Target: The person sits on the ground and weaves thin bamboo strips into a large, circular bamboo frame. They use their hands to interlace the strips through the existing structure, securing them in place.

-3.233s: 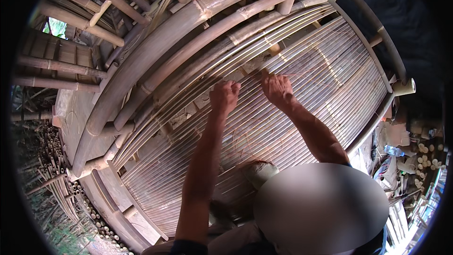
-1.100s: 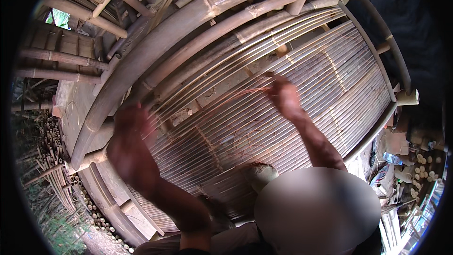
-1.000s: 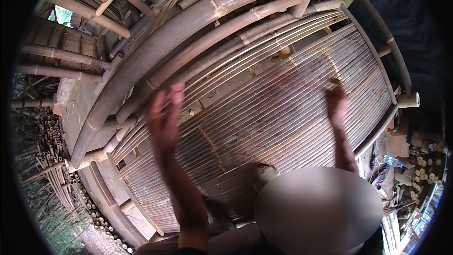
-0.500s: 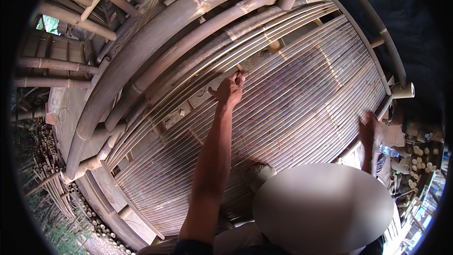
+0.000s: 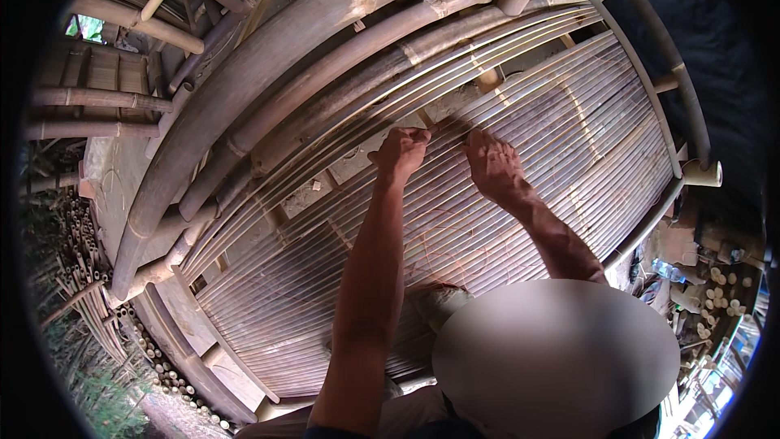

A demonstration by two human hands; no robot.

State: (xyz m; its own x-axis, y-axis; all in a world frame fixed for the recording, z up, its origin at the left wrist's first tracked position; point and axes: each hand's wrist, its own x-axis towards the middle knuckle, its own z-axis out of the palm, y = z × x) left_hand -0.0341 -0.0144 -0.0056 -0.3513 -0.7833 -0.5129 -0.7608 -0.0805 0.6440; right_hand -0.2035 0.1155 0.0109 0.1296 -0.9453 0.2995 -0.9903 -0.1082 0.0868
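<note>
My left hand (image 5: 402, 153) reaches over a bamboo slat bench (image 5: 520, 219), at the edge of a gap between slats. Its thumb and fingers are pinched together; what they hold, if anything, is too small to make out. Just right of it, my right hand (image 5: 494, 164) is bent over the slats with curled fingers, and its fingertips are partly hidden. Between the two hands lies a dark, blurred patch. Thin orange strands (image 5: 455, 240) lie looped on the slats nearer to me.
Thick bamboo rails (image 5: 276, 73) curve along the bench's far side. Cut bamboo poles (image 5: 89, 309) are stacked at the left. A plastic bottle (image 5: 668, 271) and bamboo pieces (image 5: 723, 293) lie at the right. A grey blurred oval hides the lower right.
My right hand has swung in from the bench's right edge to beside my left hand. My left hand stays at the same gap, fingers still pinched. The view has shifted slightly.
</note>
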